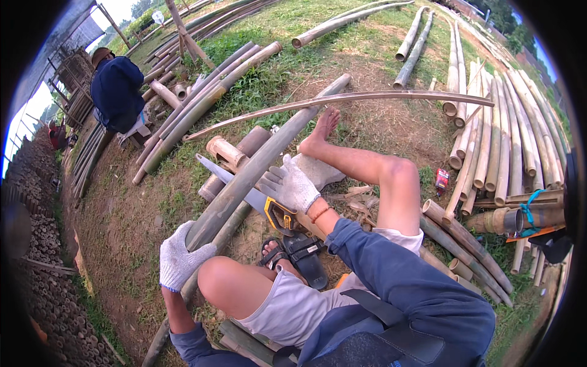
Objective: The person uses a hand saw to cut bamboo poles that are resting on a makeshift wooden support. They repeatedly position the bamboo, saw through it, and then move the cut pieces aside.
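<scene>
Navy sleeve (409,275), lower right | left hand (181,257) wraps bamboo pole (238,186) at near end, centre-left | right hand (290,183) beside pole, fingers loosely spread | risk: pole may roll onto handsaw (257,199) if left grip slackens

Bright daylight, bowed edges (black rim)

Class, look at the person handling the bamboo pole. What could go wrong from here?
The bare foot is close beside the pole, so a roll or slip might pinch the unprotected toes.

The saw passes beneath the pole, near the right hand; shifting the pole could knock the saw or bend its blade.

The strip lies across the pole and might slide off if the left hand tilts it.
</scene>
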Tool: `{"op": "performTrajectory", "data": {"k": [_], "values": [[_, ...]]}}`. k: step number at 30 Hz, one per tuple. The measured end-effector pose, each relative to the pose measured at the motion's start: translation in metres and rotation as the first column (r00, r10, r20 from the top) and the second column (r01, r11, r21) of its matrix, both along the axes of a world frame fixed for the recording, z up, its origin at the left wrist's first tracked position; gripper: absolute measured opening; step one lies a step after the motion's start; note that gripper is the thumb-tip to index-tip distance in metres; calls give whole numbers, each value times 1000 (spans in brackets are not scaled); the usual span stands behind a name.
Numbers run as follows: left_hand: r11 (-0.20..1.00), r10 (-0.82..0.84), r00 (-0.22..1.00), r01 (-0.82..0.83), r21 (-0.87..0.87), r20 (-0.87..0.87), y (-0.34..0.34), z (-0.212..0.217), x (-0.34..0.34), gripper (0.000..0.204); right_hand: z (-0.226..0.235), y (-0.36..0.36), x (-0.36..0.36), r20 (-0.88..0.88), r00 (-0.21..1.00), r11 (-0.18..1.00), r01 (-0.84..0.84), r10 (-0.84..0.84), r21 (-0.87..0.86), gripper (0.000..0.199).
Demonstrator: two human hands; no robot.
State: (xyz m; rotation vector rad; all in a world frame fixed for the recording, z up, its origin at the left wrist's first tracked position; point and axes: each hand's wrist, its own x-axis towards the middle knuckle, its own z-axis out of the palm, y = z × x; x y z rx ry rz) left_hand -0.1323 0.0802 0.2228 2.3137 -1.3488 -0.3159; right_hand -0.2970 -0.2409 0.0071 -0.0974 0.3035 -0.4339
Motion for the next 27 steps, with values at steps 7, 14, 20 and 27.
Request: {"op": "performTrajectory", "data": {"k": [7, 14, 20, 27], "values": [[947, 106, 971, -164, -277, -213, 55, 48, 24, 61, 74, -2, 31, 182, 983, 1000, 7, -10, 15, 77], [865, 11, 965, -140, -481, -262, 22, 86, 47, 51, 135, -3, -26, 288, 958, 985, -49, -1, 165, 53], [716, -141, 987, 45, -697, -81, -49, 121, 33, 49, 184, -17, -94, 273, 928, 967, 247, -255, 60, 64], [617, -85, 992, -24, -787, -97, -93, 190, 35, 59, 238, 9, -154, 457, 861, 957, 282, -224, -63, 76]]}}
